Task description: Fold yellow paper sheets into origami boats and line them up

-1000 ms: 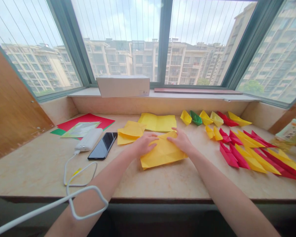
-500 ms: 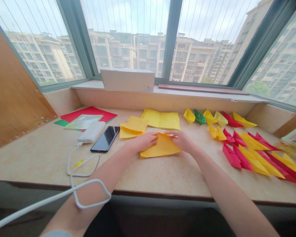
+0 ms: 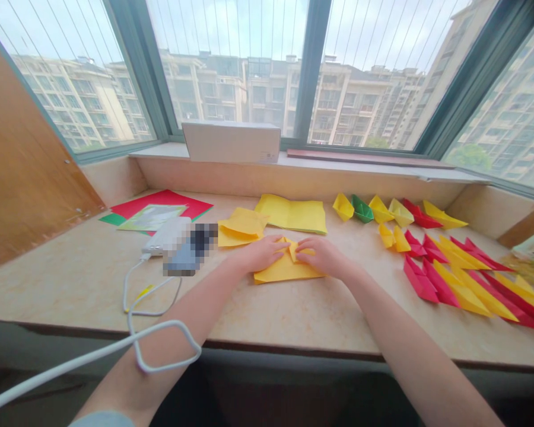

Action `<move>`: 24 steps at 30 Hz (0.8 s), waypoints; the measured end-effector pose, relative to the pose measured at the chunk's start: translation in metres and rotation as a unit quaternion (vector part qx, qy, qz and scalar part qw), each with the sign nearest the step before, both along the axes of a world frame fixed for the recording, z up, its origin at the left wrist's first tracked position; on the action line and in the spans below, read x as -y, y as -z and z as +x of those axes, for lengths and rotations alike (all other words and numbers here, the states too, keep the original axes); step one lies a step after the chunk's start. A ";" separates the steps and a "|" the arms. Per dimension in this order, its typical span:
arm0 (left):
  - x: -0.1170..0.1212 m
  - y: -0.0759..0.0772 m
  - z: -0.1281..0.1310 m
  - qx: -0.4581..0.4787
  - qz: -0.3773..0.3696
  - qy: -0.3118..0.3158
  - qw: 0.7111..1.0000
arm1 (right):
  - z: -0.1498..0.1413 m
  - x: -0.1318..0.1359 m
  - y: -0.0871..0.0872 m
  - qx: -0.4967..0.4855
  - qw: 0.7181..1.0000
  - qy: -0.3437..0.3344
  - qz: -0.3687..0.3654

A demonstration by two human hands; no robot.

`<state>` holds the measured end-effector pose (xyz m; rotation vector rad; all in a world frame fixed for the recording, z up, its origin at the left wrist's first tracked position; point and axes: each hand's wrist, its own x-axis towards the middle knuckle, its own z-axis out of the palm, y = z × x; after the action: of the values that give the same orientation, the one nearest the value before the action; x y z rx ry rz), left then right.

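Observation:
A folded orange-yellow sheet of paper lies flat on the table in front of me. My left hand is closed on its left upper part, fingers bent over the edge. From the other side, my right hand grips the upper right part, its fingers on a flap turned in toward the middle. A small peak of paper shows between the two hands. Just behind my left hand rests another folded orange-yellow sheet. Beyond it lies a creased bright yellow sheet. My thumbs are mostly hidden.
Several folded paper boats in red, yellow and green stand on the right. At left are a white power bank, a pixelated phone and red paper. A white cable loops over my left forearm. A white box stands on the sill.
The sheet's upper right part has been folded inward, and my right hand now presses nearer the middle. My left hand stays almost where it was.

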<state>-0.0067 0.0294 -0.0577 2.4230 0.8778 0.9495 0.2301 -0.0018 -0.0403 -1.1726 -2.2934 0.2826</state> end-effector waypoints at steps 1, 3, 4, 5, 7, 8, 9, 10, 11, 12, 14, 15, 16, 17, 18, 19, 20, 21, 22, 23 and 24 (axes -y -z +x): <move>0.001 -0.001 0.000 0.010 -0.010 0.000 1.000 | -0.002 -0.001 0.002 0.005 1.000 0.019 0.004; 0.004 -0.004 0.001 0.028 -0.039 -0.004 0.999 | -0.004 -0.002 0.006 0.012 0.999 0.049 0.000; 0.005 -0.005 0.002 0.032 -0.054 -0.007 0.998 | -0.005 -0.003 0.007 0.012 0.998 0.058 -0.006; 0.006 -0.007 0.003 0.036 -0.066 -0.010 0.997 | -0.005 -0.003 0.008 0.008 0.998 0.062 -0.011; 0.008 -0.010 0.005 0.046 -0.075 -0.018 0.996 | -0.005 -0.003 0.007 -0.006 0.998 0.066 -0.012; 0.008 -0.012 0.006 0.055 -0.073 -0.028 0.995 | -0.005 -0.003 0.006 -0.017 0.998 0.066 -0.008; 0.008 -0.014 0.006 0.065 -0.070 -0.040 0.995 | -0.005 -0.002 0.004 -0.027 0.998 0.062 -0.001; 0.007 -0.015 0.007 0.075 -0.066 -0.054 0.994 | -0.005 -0.001 0.002 -0.037 0.998 0.054 0.005; 0.007 -0.017 0.007 0.080 -0.059 -0.068 0.993 | -0.005 0.001 -0.001 -0.047 0.998 0.042 0.009; 0.007 -0.019 0.007 0.079 -0.049 -0.081 0.992 | -0.005 0.002 -0.003 -0.053 0.998 0.027 0.011; 0.006 -0.024 0.006 0.052 -0.022 -0.101 0.993 | -0.006 0.006 -0.008 -0.062 0.998 0.000 0.015; 0.006 -0.027 0.005 0.031 -0.005 -0.113 0.993 | -0.006 0.008 -0.011 -0.065 0.998 -0.010 0.018; 0.007 -0.029 0.004 0.009 0.010 -0.125 0.992 | -0.007 0.010 -0.013 -0.066 0.997 -0.017 0.020; 0.007 -0.032 0.004 -0.007 0.021 -0.136 0.990 | -0.007 0.011 -0.015 -0.068 0.997 -0.016 0.021; 0.007 -0.034 0.003 -0.014 0.026 -0.147 0.989 | -0.007 0.011 -0.016 -0.069 0.997 -0.006 0.023; 0.008 -0.036 0.003 -0.011 0.025 -0.157 0.987 | -0.007 0.011 -0.017 -0.073 0.997 0.013 0.023; 0.008 -0.037 0.003 -0.001 0.020 -0.168 0.986 | -0.006 0.010 -0.018 -0.080 0.996 0.041 0.021; 0.008 -0.038 0.003 0.014 0.010 -0.179 0.984 | -0.005 0.009 -0.018 -0.089 0.993 0.074 0.016; 0.008 -0.038 0.003 0.031 -0.001 -0.190 0.981 | -0.003 0.007 -0.018 -0.100 0.989 0.107 0.010; 0.008 -0.039 0.003 0.048 -0.014 -0.198 0.979 | -0.001 0.006 -0.018 -0.113 0.984 0.139 0.005; 0.008 -0.039 0.004 0.066 -0.028 -0.203 0.977 | 0.000 0.004 -0.019 -0.128 0.978 0.165 0.004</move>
<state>-0.0030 0.0214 -0.0185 2.1425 1.3600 1.1933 0.2305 -0.0057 -0.0216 -1.4012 -1.8433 0.2803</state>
